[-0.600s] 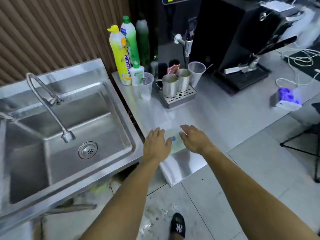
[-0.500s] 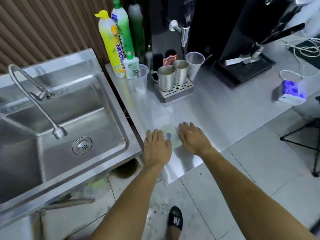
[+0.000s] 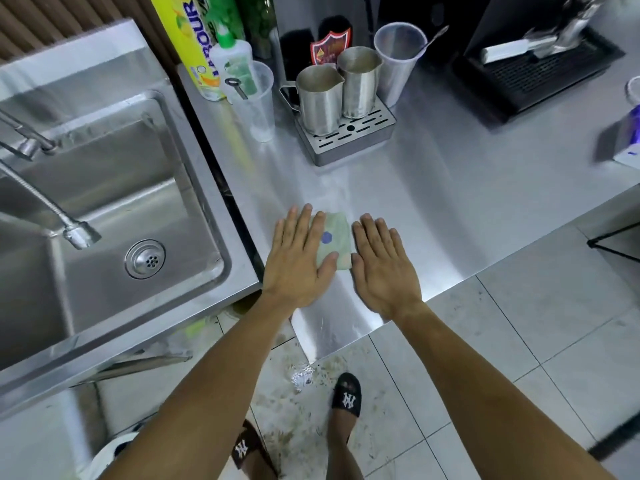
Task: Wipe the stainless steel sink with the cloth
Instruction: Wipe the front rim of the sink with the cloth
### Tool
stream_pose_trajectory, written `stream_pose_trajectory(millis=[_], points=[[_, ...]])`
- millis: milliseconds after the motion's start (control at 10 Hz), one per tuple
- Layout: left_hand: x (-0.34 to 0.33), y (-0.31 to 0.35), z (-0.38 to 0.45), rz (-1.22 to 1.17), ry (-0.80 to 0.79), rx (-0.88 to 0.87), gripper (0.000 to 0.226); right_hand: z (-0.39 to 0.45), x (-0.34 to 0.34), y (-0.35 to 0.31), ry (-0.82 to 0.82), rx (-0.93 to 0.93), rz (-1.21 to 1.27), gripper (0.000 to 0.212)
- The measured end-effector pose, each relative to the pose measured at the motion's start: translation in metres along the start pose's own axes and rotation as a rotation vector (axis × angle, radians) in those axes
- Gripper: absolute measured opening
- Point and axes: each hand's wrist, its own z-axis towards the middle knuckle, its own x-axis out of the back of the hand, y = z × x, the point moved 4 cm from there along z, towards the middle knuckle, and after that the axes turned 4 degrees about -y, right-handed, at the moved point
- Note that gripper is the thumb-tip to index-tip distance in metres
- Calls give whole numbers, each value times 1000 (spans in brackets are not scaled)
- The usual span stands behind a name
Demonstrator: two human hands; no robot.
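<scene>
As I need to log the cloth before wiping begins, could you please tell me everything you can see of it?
The cloth is a small, pale green piece folded into a rough rectangle, with a blue spot near its middle. It looks thin and soft. It lies flat on the steel counter, near the front edge, just right of the sink. The left hand rests flat on its left part, thumb across it; the right hand lies flat at its right edge. Neither hand has closed on it.

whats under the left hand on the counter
The left hand lies flat, fingers spread, on the left part of a pale green cloth with a blue spot, on the steel counter. The right hand rests at the cloth's right edge. The cloth's covered part cannot be seen.
</scene>
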Motion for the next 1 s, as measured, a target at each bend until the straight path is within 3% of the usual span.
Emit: stream_pose_trajectory(millis=[600,800,1000], points=[[-7,15,10,16,-35,71,79,1,-6,2,82,7,-15,59],[-7,23,12,-4,30,137,79,1,-7,2,90,13,-14,59],[-3,13,20,-70,105,79,54,0,-7,3,61,6,-14,59]])
